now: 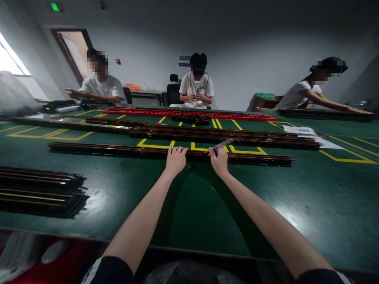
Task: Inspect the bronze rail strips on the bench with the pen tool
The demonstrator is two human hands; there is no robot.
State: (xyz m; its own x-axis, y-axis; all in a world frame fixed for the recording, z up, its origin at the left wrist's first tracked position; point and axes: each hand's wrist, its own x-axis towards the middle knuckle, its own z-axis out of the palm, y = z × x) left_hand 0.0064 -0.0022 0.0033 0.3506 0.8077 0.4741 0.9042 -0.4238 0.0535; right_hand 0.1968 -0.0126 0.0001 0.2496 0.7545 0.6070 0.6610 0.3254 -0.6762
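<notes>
Across the green table (195, 209) lies a long, dark bundle of thin strips (118, 150) with coppery edges. My left hand (175, 161) is closed over the bundle near its middle, fingers bent over the far side. A short way to the right, my right hand (219, 161) pinches a slim, pale pen (222, 144). The pen slants, its dark end up to the right and its thin tip low by the strips. What that tip touches is too small to tell.
More strip bundles (225, 136) lie just beyond, and others (38, 197) are stacked at left. A red slotted rail (245, 115) runs behind, with a dark tangled heap (192, 119) before it. White papers (319, 140) lie at right. Three people sit across the table.
</notes>
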